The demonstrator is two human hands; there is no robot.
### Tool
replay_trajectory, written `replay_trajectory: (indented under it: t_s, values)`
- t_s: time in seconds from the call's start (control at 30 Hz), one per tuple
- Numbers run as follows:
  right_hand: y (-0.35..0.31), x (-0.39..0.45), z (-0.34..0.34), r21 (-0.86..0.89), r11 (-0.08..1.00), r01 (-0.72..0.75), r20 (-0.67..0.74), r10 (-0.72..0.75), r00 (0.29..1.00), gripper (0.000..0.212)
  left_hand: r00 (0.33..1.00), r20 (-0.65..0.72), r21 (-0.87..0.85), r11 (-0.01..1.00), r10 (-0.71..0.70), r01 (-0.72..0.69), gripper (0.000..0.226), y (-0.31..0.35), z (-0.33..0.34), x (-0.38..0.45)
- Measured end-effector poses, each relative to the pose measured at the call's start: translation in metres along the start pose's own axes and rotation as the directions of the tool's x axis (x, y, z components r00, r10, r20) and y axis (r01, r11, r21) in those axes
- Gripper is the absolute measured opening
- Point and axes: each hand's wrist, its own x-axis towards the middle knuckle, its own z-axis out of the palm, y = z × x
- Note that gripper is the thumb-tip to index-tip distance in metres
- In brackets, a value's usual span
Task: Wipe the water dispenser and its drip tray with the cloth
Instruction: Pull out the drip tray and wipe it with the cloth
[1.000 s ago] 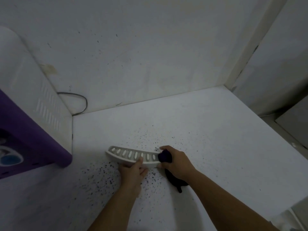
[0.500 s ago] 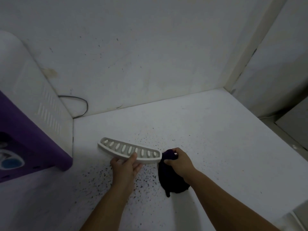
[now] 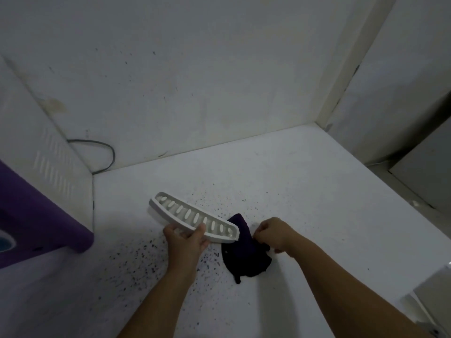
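Note:
The white, curved drip tray [image 3: 170, 209] with several slots is tilted above the speckled counter; my left hand [image 3: 186, 239] grips its near edge from below. A dark purple cloth [image 3: 244, 254] lies spread on the counter under and beside the tray's right end. My right hand [image 3: 273, 234] pinches the cloth's right edge with closed fingers. The water dispenser [image 3: 44, 191], white with a purple front, stands at the left edge, only partly in view.
A grey cable [image 3: 107, 152] loops behind the dispenser against the back wall. The white counter [image 3: 317, 203] is speckled with dark spots near my hands. Its right edge drops off beside a wall corner [image 3: 322, 123].
My left hand has lifted and tilted the tray. The cloth has left the tray's end and spread on the counter, while my right hand has shifted right to its edge.

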Motion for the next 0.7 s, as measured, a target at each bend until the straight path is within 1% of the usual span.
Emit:
replay_trajectory:
  t_s: [0.07, 0.1, 0.17, 0.2, 0.27, 0.33, 0.4, 0.43, 0.5, 0.57, 0.63, 0.7]
  values:
    - [-0.003, -0.001, -0.001, 0.291, 0.957, -0.013, -0.043, 0.026, 0.999, 0.012, 1.0, -0.011, 0.034, 0.999, 0.029, -0.029, 0.053, 0.0, 0.003, 0.0]
    - [-0.006, -0.001, -0.002, 0.391, 0.921, 0.005, -0.07, 0.024, 0.997, 0.008, 0.999, -0.018, 0.042, 0.999, 0.032, -0.031, 0.053, -0.001, 0.004, 0.0]
    - [-0.011, -0.003, -0.003, 0.483, 0.873, 0.062, -0.087, -0.023, 0.996, 0.003, 0.999, -0.036, 0.049, 0.998, 0.027, -0.025, 0.052, -0.003, 0.005, 0.001]
    - [-0.014, -0.005, -0.003, 0.519, 0.851, 0.083, -0.07, -0.055, 0.996, 0.004, 0.999, -0.046, 0.054, 0.998, 0.023, -0.02, 0.052, -0.004, 0.006, 0.002]
    - [-0.017, -0.007, -0.001, 0.572, 0.813, 0.107, -0.04, -0.103, 0.994, 0.013, 0.998, -0.062, 0.056, 0.998, 0.02, -0.017, 0.053, -0.005, 0.006, 0.003]
    - [-0.016, -0.009, 0.002, 0.55, 0.818, 0.17, -0.053, -0.169, 0.984, 0.02, 0.997, -0.072, 0.067, 0.998, 0.021, -0.016, 0.055, -0.007, 0.006, 0.004]
    - [-0.013, -0.009, 0.011, 0.461, 0.854, 0.239, -0.083, -0.226, 0.971, 0.02, 0.997, -0.068, 0.097, 0.995, 0.034, -0.027, 0.054, -0.009, 0.008, 0.004]
    - [-0.011, -0.009, 0.016, 0.389, 0.884, 0.26, -0.123, -0.23, 0.966, 0.018, 0.997, -0.06, 0.114, 0.993, 0.044, -0.037, 0.054, -0.01, 0.01, 0.003]
    - [-0.009, -0.008, 0.025, 0.233, 0.933, 0.276, -0.25, -0.217, 0.944, 0.017, 0.997, -0.045, 0.132, 0.99, 0.061, -0.054, 0.054, -0.012, 0.012, 0.003]
    - [-0.006, -0.006, 0.032, 0.165, 0.947, 0.276, -0.347, -0.206, 0.915, 0.017, 0.997, -0.041, 0.127, 0.99, 0.067, -0.061, 0.054, -0.013, 0.013, 0.003]
    - [-0.004, -0.006, 0.035, 0.162, 0.946, 0.281, -0.356, -0.209, 0.911, 0.016, 0.997, -0.053, 0.107, 0.993, 0.057, -0.051, 0.054, -0.014, 0.012, 0.005]
    - [-0.005, -0.007, 0.036, 0.134, 0.938, 0.32, -0.294, -0.27, 0.917, 0.014, 0.997, -0.065, 0.092, 0.995, 0.042, -0.036, 0.055, -0.015, 0.01, 0.006]
